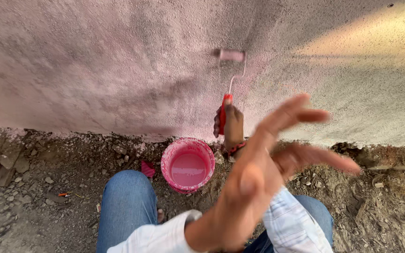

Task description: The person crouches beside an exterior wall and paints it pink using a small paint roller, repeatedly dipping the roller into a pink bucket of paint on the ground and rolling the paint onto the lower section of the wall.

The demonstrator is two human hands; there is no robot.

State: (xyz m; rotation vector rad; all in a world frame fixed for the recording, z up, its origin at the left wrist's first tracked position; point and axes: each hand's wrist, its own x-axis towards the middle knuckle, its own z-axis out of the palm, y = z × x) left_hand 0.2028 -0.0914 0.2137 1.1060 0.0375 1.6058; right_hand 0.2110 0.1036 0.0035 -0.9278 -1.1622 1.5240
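Roller place: the paint roller (pixel 231 55) sat against the wall (pixel 94 70), upper centre of the frame, directly above the bucket (pixel 188 165).
Long axis: its handle ran straight down the frame from the blurred sleeve into the right hand (pixel 229 126).
Right hand: fingers were wrapped tight around the red grip.
Left hand (pixel 263 159): nearer the camera, centre right, fingers spread and empty, well apart from the roller.
Roller look: pink sleeve, thin wire frame, red handle.
Bucket: pink, holding pink paint.

— What's that far hand (pixel 228 126) gripping?
— A red-handled paint roller (pixel 230 70), pressed to the rough pink-washed wall (pixel 118 70).
— And the nearer one (pixel 268 164)?
— Empty, fingers spread, above the round pink plastic bucket (pixel 188 164).
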